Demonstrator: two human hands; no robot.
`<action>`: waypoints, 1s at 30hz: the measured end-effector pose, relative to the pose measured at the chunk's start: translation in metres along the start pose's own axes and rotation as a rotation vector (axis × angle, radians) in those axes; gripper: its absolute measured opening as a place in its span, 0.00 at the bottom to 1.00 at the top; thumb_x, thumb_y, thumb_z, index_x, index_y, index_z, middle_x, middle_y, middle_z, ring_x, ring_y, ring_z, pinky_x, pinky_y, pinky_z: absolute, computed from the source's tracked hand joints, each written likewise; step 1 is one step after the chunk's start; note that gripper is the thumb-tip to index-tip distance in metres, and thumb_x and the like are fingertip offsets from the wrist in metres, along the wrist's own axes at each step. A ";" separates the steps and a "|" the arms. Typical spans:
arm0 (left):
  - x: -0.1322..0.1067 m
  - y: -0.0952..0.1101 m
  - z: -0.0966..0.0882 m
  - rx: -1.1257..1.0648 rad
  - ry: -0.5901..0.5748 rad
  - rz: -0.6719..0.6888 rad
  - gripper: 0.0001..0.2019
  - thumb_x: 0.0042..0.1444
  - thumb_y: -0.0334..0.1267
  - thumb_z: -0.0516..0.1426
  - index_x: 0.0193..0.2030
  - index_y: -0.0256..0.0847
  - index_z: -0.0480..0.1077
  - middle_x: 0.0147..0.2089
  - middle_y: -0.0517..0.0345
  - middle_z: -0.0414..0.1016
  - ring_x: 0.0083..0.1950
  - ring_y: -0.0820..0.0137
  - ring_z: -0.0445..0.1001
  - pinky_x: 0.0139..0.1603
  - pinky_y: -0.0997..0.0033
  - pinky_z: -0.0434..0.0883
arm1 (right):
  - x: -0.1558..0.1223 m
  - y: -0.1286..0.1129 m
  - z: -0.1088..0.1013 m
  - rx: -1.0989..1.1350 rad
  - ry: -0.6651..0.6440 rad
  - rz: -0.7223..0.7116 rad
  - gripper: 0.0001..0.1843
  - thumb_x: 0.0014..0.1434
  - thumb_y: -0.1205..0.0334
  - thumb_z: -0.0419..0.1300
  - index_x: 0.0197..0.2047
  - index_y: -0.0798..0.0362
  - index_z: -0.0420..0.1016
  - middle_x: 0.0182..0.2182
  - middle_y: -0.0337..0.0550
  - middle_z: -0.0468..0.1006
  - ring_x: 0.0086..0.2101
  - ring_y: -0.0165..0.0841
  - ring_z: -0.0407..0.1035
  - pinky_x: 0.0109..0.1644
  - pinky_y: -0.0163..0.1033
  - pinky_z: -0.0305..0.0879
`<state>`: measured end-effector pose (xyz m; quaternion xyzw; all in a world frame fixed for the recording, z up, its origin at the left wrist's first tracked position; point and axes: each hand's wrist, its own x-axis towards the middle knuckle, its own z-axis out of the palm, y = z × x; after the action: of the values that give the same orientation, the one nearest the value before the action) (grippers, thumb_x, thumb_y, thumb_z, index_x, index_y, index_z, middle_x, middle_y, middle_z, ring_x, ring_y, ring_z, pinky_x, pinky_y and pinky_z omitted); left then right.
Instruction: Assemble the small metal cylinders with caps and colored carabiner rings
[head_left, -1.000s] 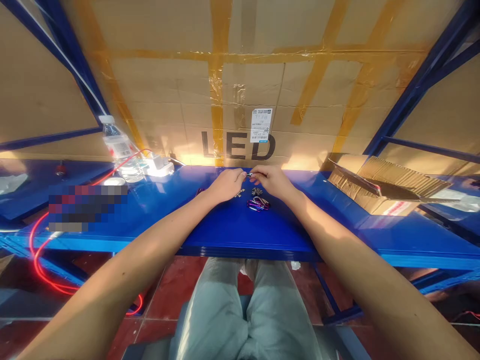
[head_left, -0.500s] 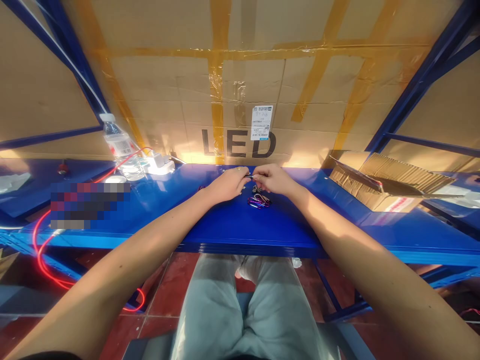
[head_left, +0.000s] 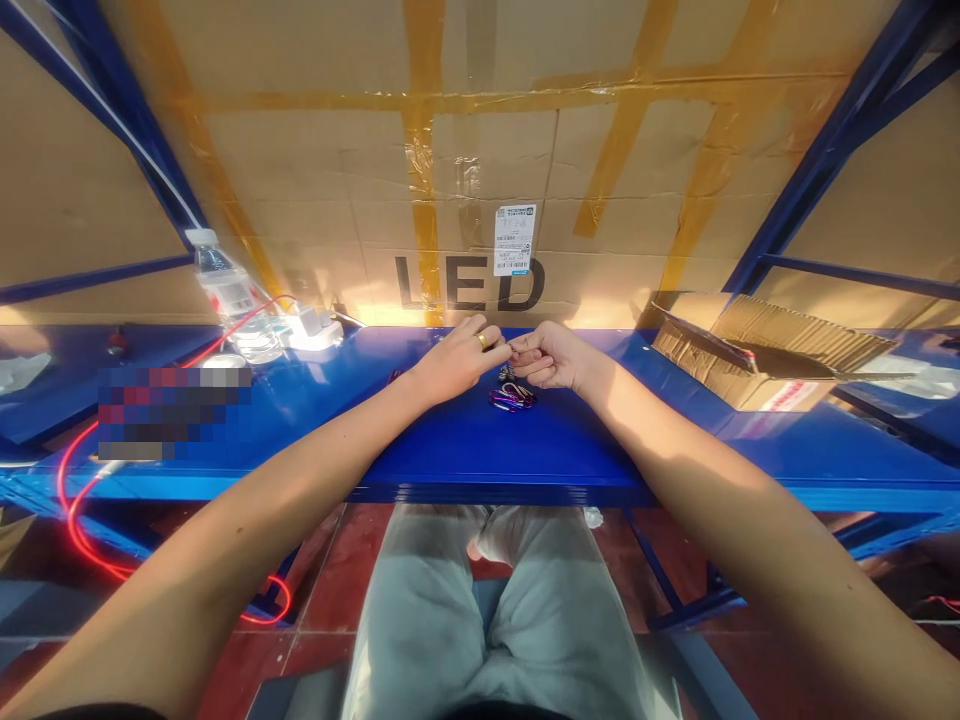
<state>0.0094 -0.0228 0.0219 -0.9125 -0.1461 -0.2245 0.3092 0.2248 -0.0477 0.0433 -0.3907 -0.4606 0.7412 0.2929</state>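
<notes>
Above the middle of the blue table (head_left: 495, 455), my two hands meet at the fingertips. My left hand (head_left: 466, 358), with a gold ring on one finger, is closed in a pinch. My right hand (head_left: 551, 357) is closed too, its thumb and forefinger pressed together against the left fingertips. Whatever they pinch is too small and hidden to name. Purple carabiners (head_left: 513, 397) with small metal parts lie on the table just below my right hand. Part of another purplish item (head_left: 395, 377) shows beside my left forearm.
An open cardboard box (head_left: 765, 385) stands on the right. At left are a water bottle (head_left: 232, 295), a white power strip (head_left: 311, 330), a glowing red cable (head_left: 71, 500) and a blurred-out object (head_left: 172, 415). A large taped carton (head_left: 337, 200) rises behind the table.
A thin dark piece showed between my fingertips before; now it is out of sight. My left hand has turned, bringing its ring into fuller view, and my right fingers have curled. The view shifted slightly.
</notes>
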 end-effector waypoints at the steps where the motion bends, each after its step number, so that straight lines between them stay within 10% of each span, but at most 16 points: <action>1: -0.001 -0.001 0.001 0.000 0.007 0.007 0.13 0.67 0.23 0.48 0.47 0.40 0.71 0.44 0.49 0.72 0.47 0.59 0.66 0.49 0.60 0.67 | 0.001 0.001 -0.002 0.031 -0.021 0.019 0.13 0.60 0.74 0.54 0.33 0.49 0.54 0.18 0.27 0.51 0.16 0.22 0.34 0.13 0.23 0.38; 11: 0.000 -0.006 0.008 -0.124 0.040 -0.033 0.14 0.72 0.29 0.45 0.46 0.41 0.72 0.42 0.48 0.73 0.46 0.59 0.68 0.49 0.58 0.69 | 0.007 0.004 0.002 -0.043 -0.005 0.012 0.13 0.60 0.73 0.53 0.32 0.48 0.52 0.18 0.27 0.45 0.17 0.24 0.34 0.14 0.26 0.39; 22: 0.005 0.005 0.007 -0.570 -0.001 -0.560 0.12 0.72 0.37 0.50 0.39 0.41 0.73 0.35 0.53 0.78 0.38 0.61 0.75 0.43 0.61 0.71 | 0.007 0.017 0.020 -1.119 0.584 -0.806 0.09 0.60 0.66 0.56 0.27 0.51 0.66 0.25 0.39 0.69 0.31 0.33 0.60 0.37 0.38 0.54; 30: 0.005 0.010 0.005 -0.483 0.060 -0.451 0.11 0.70 0.31 0.50 0.41 0.38 0.73 0.42 0.45 0.80 0.44 0.58 0.78 0.48 0.60 0.71 | 0.012 0.020 0.019 -0.906 0.581 -0.715 0.11 0.57 0.68 0.54 0.23 0.51 0.65 0.19 0.34 0.61 0.25 0.30 0.56 0.32 0.37 0.52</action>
<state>0.0189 -0.0265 0.0158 -0.8971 -0.2780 -0.3420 0.0307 0.2009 -0.0551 0.0271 -0.4828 -0.7316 0.1941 0.4403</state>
